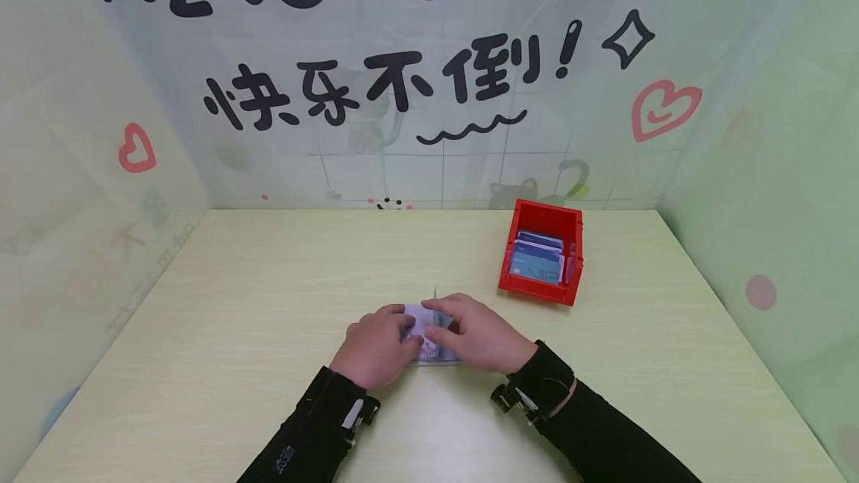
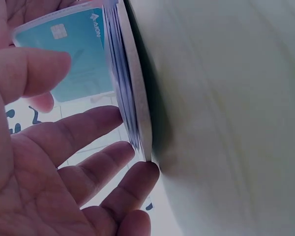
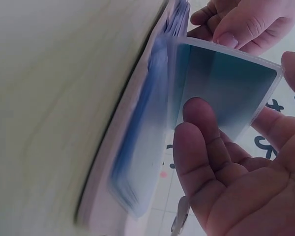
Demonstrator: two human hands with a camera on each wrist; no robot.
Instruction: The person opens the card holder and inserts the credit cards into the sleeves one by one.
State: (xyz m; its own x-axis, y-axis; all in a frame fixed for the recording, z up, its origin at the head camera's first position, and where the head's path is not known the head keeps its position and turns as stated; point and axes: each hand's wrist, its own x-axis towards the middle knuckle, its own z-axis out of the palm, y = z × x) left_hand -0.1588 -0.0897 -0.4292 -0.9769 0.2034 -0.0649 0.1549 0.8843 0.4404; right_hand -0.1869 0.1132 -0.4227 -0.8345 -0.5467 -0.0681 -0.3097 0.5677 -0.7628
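Observation:
A card holder (image 1: 421, 330) with clear sleeve pages lies open on the table between the hands. One page (image 3: 231, 81) stands up from it, with a teal bank card (image 2: 81, 54) inside. My right hand (image 1: 479, 338) holds this page at its free edge, thumb and forefinger at the rim; its other fingers hang beside the page. My left hand (image 1: 377, 345) rests at the holder's left side, fingertips touching the edge of the page stack (image 2: 120, 73). Its thumb is raised in front of the teal card. More filled sleeves (image 3: 142, 147) lie on the right half.
A red bin (image 1: 573, 285) with several blue cards (image 1: 537, 263) stands behind and right of the hands. The pale wood table (image 1: 268, 274) runs back to a printed cloth backdrop (image 1: 376, 170), with cloth walls on both sides.

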